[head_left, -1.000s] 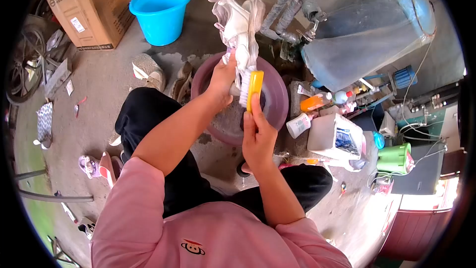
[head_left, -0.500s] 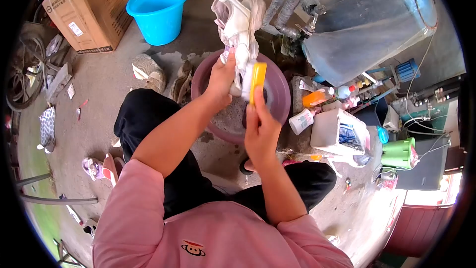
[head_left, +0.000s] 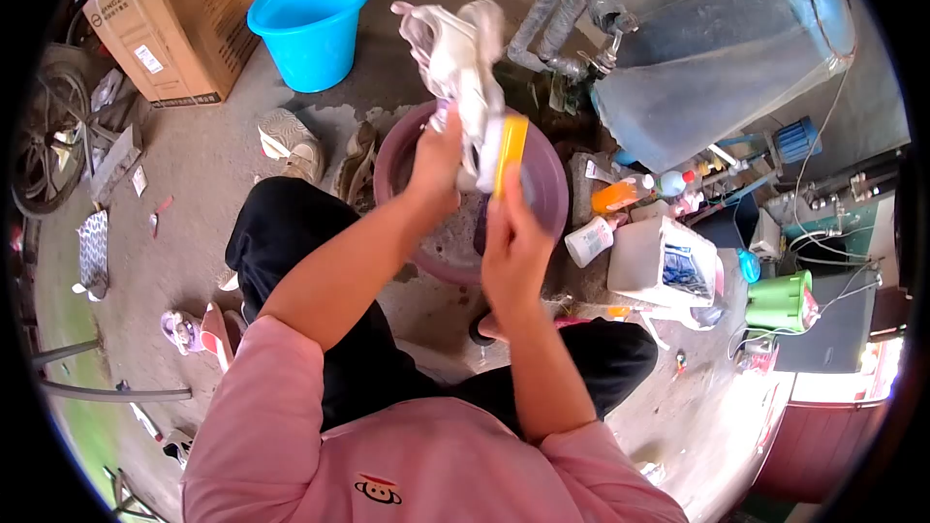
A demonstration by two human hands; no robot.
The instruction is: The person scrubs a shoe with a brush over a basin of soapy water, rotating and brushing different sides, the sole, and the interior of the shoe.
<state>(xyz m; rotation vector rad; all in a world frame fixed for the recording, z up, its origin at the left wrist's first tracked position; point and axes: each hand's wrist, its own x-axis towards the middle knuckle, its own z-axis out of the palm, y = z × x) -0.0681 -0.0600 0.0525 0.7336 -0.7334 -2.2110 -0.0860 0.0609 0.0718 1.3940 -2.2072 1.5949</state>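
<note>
The right hand grips one yellow brush, blurred bristles against one white shoe, clasped in the left hand's fingers above one purple basin. Two beige shoes crowd its left edge; at least three bottles sit right. Floor separates basin from one blue bucket.

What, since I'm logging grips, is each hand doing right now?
Left hand: closed, holding the shoe.
Right hand: closed, holding the brush.
</note>
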